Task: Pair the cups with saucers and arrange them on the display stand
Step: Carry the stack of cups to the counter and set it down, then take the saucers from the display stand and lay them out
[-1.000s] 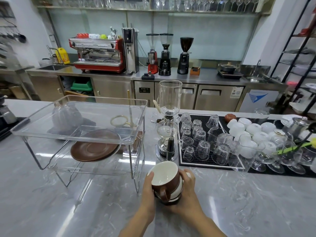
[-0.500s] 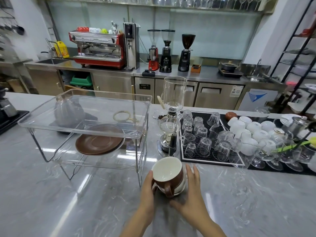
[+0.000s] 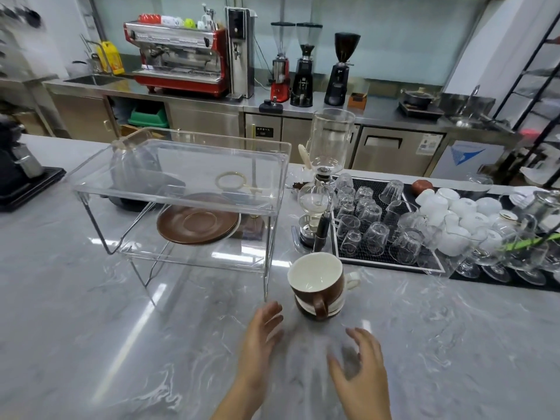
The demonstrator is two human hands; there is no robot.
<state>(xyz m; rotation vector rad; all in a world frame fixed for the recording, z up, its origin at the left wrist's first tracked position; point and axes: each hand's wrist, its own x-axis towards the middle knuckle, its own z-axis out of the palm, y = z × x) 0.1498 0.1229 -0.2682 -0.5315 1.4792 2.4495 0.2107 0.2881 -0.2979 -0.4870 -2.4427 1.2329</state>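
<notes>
A stack of brown cups [image 3: 318,286] with white insides stands on the marble counter, just right of the clear display stand [image 3: 181,189]. Brown saucers [image 3: 197,224] lie stacked on the stand's lower tier; its top tier holds nothing. My left hand [image 3: 260,331] hovers a little left of and in front of the cups, fingers spread and empty. In front of the cups, my right hand [image 3: 360,365] is apart from them, open and blurred.
A siphon coffee maker [image 3: 321,189] stands behind the cups. To its right a black mat [image 3: 385,259] carries several upturned glasses, then white cups [image 3: 454,213] and stemmed glasses. A black grinder [image 3: 18,168] sits at the far left. Bare marble [image 3: 121,344] spreads in front of the stand.
Both hands set the cup stack down on the counter, let go and drew back towards me. The stack now stands free.
</notes>
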